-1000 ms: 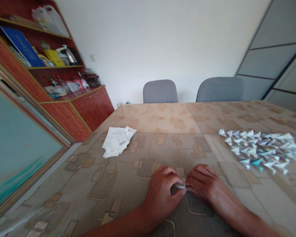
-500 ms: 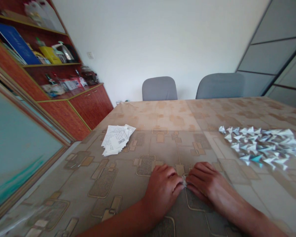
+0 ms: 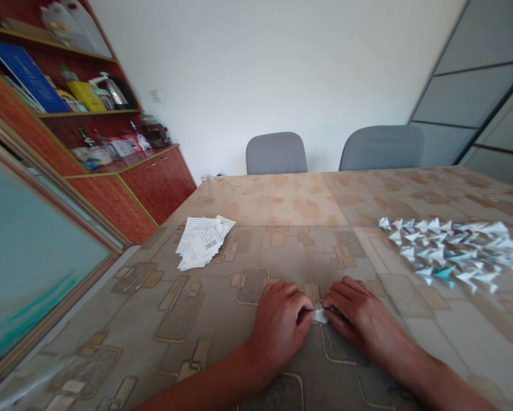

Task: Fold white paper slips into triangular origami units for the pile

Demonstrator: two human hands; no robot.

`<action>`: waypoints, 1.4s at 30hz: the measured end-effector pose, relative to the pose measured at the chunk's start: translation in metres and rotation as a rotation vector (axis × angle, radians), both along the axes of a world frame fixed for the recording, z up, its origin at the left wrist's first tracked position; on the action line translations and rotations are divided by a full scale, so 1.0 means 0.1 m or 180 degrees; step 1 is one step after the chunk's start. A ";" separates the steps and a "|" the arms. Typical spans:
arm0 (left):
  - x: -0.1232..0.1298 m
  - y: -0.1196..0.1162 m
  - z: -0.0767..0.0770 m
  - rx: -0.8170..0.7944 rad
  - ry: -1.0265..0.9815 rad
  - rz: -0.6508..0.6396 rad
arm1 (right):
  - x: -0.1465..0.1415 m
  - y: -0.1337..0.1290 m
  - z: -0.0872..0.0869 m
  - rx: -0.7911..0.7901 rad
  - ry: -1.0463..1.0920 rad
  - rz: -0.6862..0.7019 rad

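Observation:
A small piece of folded white paper (image 3: 320, 315) is pinched between my two hands, just above or on the patterned tablecloth. My left hand (image 3: 283, 317) grips its left side between thumb and fingers. On the right side, the fingertips of my right hand (image 3: 355, 308) close on the same paper, partly hiding it. To the left, farther out, lies a loose stack of printed paper slips (image 3: 205, 242). Several small folded paper pieces (image 3: 449, 245), mostly white with one teal, are spread in rows at the right.
The table (image 3: 299, 200) reaches toward two grey chairs (image 3: 276, 153) by the white wall. A red-brown shelf unit (image 3: 149, 182) with bottles, a kettle (image 3: 116, 91) and boxes stands at the far left. Grey panels (image 3: 471, 91) rise at the right.
My fingers have shifted slightly up and away from me on the folded paper. More of its white surface now shows between the hands. The stack and the rows have stayed put.

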State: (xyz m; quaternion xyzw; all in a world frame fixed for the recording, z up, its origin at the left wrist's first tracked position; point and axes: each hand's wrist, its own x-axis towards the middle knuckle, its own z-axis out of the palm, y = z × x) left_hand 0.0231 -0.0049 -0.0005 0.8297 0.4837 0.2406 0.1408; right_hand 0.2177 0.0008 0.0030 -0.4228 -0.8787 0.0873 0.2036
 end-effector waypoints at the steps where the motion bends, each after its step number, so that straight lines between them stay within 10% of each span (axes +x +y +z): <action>1: 0.00 0.00 0.00 -0.0002 -0.0013 0.0022 | 0.00 0.01 -0.01 -0.0113 0.0080 -0.0043; 15: 0.01 0.00 -0.02 -0.0005 0.0014 0.0258 | -0.08 0.04 -0.09 -0.0250 -0.0038 -0.1045; 30: -0.01 0.00 -0.03 0.0112 0.0152 0.0242 | -0.08 0.06 -0.05 -0.0276 -0.0031 -0.1070; 42: -0.02 -0.05 -0.03 0.0936 0.0805 -0.0828 | 0.00 0.08 -0.08 -0.0280 -0.0070 -0.0881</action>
